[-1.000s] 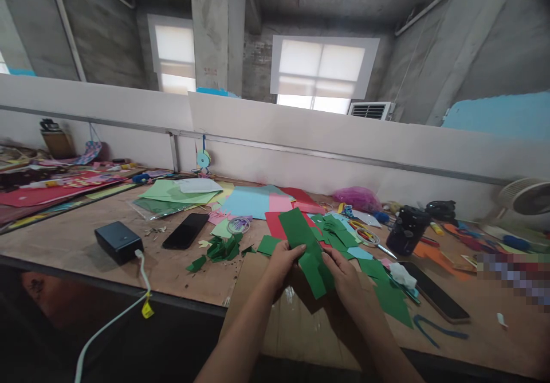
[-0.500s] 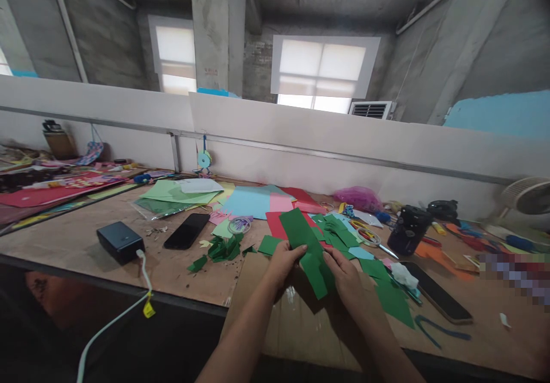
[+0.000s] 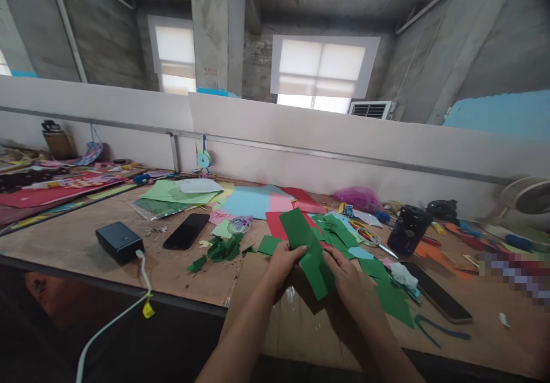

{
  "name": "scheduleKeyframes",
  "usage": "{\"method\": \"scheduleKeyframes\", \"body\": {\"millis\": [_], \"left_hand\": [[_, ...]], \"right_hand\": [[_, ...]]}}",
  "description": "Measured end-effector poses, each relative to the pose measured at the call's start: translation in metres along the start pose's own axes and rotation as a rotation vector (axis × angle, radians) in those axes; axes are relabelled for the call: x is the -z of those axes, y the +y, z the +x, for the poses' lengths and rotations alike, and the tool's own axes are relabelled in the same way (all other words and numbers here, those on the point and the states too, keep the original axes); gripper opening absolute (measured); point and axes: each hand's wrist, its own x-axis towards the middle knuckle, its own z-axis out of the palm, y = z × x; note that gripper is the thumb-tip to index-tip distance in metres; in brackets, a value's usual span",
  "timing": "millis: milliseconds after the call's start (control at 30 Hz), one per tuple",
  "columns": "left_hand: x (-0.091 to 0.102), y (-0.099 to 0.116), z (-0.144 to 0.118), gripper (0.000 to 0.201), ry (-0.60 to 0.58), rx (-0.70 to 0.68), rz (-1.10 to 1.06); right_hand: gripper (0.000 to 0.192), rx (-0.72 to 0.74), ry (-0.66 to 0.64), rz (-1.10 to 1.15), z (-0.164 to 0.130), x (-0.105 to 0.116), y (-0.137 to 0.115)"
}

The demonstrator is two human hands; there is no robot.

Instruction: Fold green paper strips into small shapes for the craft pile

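I hold a long strip of dark green paper (image 3: 306, 245) above a brown cardboard sheet (image 3: 296, 320) on the wooden workbench (image 3: 77, 239). My left hand (image 3: 281, 264) pinches the strip's left edge, thumb on top. On the lower right edge my right hand (image 3: 346, 277) grips the same strip. The strip tilts up and away from me, and its lower end is bent.
Green paper scraps (image 3: 223, 249) and coloured sheets (image 3: 253, 200) lie behind my hands. A black phone (image 3: 186, 231) and a black power bank (image 3: 119, 242) with a white cable sit to the left. Scissors (image 3: 369, 237), a dark bottle (image 3: 407, 231), another phone (image 3: 438, 298) and a fan (image 3: 526, 196) are on the right.
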Motion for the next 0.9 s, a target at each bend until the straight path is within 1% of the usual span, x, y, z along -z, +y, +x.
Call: {"method": "scheduleKeyframes", "body": {"millis": [100, 167, 267, 400, 500, 700, 900], "left_hand": [[0.0003, -0.0003, -0.0001, 0.034, 0.006, 0.0, 0.007], [-0.0008, 0.0011, -0.001, 0.033, 0.004, 0.005, -0.014], [-0.0033, 0.0045, -0.0028, 0.032, -0.007, 0.02, -0.047], [-0.0053, 0.0079, -0.004, 0.03, -0.004, 0.029, -0.068], [-0.005, 0.0075, -0.0034, 0.03, -0.003, 0.017, -0.071], [-0.0036, 0.0032, -0.0011, 0.035, 0.008, 0.018, -0.089], [-0.0017, -0.0011, 0.0017, 0.037, 0.003, 0.018, -0.096]], "right_hand": [[0.036, -0.043, 0.005, -0.054, 0.0007, -0.0009, 0.0015], [0.037, -0.046, 0.021, -0.082, -0.0001, -0.0008, 0.0019], [0.035, -0.025, 0.042, -0.068, -0.001, -0.0004, 0.0019], [0.035, -0.006, 0.027, -0.039, -0.002, 0.0011, 0.0018], [0.034, -0.019, 0.036, -0.044, -0.0026, 0.0025, 0.0019], [0.035, -0.004, -0.006, -0.063, -0.0033, 0.0048, 0.0], [0.037, -0.06, -0.031, -0.083, -0.004, 0.0051, -0.0044]]}}
